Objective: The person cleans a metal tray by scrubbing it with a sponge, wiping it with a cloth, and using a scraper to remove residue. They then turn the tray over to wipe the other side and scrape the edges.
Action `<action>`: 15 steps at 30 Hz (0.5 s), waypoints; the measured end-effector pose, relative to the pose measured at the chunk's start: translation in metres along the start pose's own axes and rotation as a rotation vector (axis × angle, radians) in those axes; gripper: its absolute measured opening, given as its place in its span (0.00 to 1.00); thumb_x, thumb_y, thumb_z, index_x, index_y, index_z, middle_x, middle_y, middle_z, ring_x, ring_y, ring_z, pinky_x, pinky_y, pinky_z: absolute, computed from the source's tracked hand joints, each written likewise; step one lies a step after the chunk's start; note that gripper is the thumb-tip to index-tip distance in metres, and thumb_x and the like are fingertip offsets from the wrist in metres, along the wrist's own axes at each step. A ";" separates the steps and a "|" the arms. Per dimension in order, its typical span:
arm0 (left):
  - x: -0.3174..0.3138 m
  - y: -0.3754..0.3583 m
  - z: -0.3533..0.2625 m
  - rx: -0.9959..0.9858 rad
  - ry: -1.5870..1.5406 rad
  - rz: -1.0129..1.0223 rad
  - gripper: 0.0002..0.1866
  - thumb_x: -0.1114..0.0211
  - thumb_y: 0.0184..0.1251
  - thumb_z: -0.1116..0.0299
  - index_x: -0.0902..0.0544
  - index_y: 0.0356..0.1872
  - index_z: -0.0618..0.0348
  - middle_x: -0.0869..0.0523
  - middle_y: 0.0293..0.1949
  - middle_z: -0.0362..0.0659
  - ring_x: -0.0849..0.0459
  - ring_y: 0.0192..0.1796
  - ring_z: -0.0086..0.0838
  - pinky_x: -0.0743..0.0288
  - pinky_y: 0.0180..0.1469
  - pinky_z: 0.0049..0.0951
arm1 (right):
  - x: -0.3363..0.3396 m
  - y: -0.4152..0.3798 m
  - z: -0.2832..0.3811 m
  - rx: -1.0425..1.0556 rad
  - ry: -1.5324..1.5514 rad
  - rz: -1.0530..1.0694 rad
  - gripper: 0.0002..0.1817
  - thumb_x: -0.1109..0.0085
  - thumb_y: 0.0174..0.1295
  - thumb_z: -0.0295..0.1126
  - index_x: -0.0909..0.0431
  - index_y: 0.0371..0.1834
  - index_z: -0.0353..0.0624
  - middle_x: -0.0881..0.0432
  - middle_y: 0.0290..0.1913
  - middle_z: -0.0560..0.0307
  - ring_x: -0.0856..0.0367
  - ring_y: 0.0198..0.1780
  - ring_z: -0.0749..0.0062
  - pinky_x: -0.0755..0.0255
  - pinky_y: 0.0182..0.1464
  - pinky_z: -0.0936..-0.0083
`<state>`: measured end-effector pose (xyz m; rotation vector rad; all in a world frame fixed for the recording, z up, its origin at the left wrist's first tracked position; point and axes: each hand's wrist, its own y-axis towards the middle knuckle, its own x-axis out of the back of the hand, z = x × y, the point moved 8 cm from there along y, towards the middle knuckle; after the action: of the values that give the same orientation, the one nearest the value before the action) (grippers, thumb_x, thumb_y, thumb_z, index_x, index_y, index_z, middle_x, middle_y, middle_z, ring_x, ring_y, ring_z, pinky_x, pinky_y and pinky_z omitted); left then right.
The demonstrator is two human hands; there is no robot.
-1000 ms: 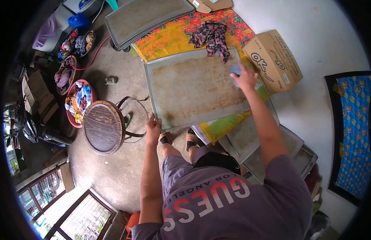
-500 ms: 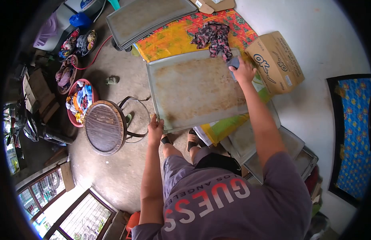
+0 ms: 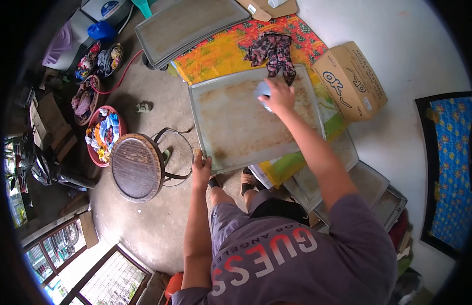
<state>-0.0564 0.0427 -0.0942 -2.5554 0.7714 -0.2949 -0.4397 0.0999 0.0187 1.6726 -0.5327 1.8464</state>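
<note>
Beneath and just left of my right hand's [image 3: 280, 96] curled fingers sits the blue-grey pad [image 3: 262, 90], on the far half of the metal tray [image 3: 236, 119], whose rim my left hand [image 3: 201, 170] pinches near left.

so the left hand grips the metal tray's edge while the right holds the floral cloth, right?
No: the head view shows the right hand holding a bluish-gray pad, not the floral cloth. The left hand grips the metal tray by its edge.
</note>
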 end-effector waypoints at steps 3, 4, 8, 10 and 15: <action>-0.001 -0.003 -0.013 -0.004 0.046 0.011 0.27 0.41 0.70 0.76 0.34 0.68 0.73 0.15 0.46 0.44 0.18 0.45 0.21 0.24 0.46 0.22 | 0.015 0.000 -0.083 -0.339 -0.113 0.040 0.35 0.34 0.52 0.55 0.30 0.65 0.62 0.20 0.52 0.54 0.24 0.58 0.60 0.39 0.59 0.53; 0.000 -0.006 -0.014 0.042 0.097 0.012 0.27 0.41 0.70 0.76 0.35 0.68 0.73 0.15 0.46 0.44 0.18 0.45 0.21 0.24 0.46 0.22 | 0.020 0.001 -0.117 -0.438 -0.164 0.033 0.35 0.35 0.53 0.55 0.30 0.66 0.62 0.20 0.52 0.54 0.23 0.56 0.59 0.38 0.57 0.54; -0.002 -0.002 -0.010 -0.022 0.019 0.019 0.29 0.40 0.70 0.75 0.37 0.69 0.74 0.15 0.47 0.46 0.18 0.46 0.22 0.25 0.48 0.22 | 0.046 0.015 -0.160 -0.598 -0.213 0.062 0.37 0.35 0.53 0.56 0.33 0.67 0.62 0.20 0.53 0.53 0.22 0.55 0.55 0.37 0.60 0.52; 0.000 0.002 -0.003 -0.019 0.043 0.009 0.30 0.40 0.70 0.75 0.38 0.70 0.74 0.15 0.47 0.46 0.18 0.46 0.22 0.25 0.48 0.23 | 0.039 0.022 -0.143 -0.520 -0.197 0.071 0.38 0.34 0.53 0.57 0.33 0.68 0.63 0.20 0.53 0.52 0.22 0.55 0.55 0.37 0.60 0.52; 0.000 -0.001 -0.010 0.008 0.059 0.010 0.30 0.40 0.70 0.74 0.39 0.70 0.74 0.15 0.46 0.46 0.17 0.44 0.23 0.24 0.47 0.23 | 0.021 0.020 -0.125 -0.433 -0.192 -0.053 0.36 0.34 0.51 0.58 0.30 0.63 0.59 0.19 0.52 0.54 0.21 0.53 0.55 0.35 0.55 0.53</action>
<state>-0.0595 0.0398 -0.0856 -2.5446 0.8020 -0.3708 -0.5480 0.1687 0.0248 1.5516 -0.8889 1.4126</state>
